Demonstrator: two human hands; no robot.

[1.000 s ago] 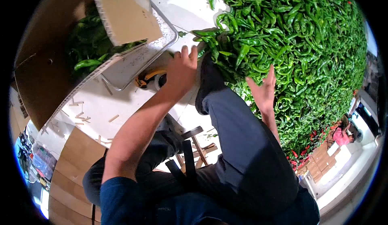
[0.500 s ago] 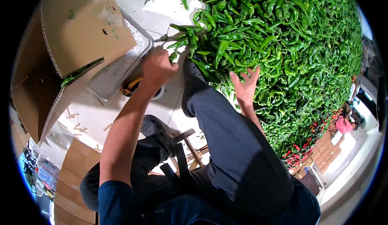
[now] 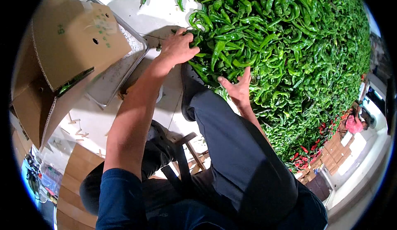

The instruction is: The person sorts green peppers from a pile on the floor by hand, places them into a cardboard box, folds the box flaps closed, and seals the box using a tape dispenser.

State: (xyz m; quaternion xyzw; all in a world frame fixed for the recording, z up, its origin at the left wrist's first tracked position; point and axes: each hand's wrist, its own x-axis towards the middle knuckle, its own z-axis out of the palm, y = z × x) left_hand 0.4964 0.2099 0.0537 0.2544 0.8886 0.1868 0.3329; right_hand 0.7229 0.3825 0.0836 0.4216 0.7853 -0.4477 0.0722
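My left hand (image 3: 178, 49) reaches over the near left edge of a big pile of green chili peppers (image 3: 285, 44). Its fingers are bent and apart, touching peppers there; the fingertips are partly hidden. Farther right, my right hand (image 3: 240, 90) rests against the pile's near edge with thumb and fingers spread, holding nothing that I can see. A few green peppers (image 3: 202, 20) stick out from the pile just beyond my left hand.
An open cardboard box (image 3: 78, 35) stands at left on a metal tray (image 3: 142, 50). My shoe (image 3: 192, 79) is against the pile. Small wooden sticks (image 3: 78, 131) lie on the floor. Red peppers (image 3: 304, 157) and a person in pink (image 3: 353, 123) are at far right.
My left hand has moved right and away from me onto the peppers, its fingers opening from a closed shape. The right hand has shifted slightly left and stays spread.
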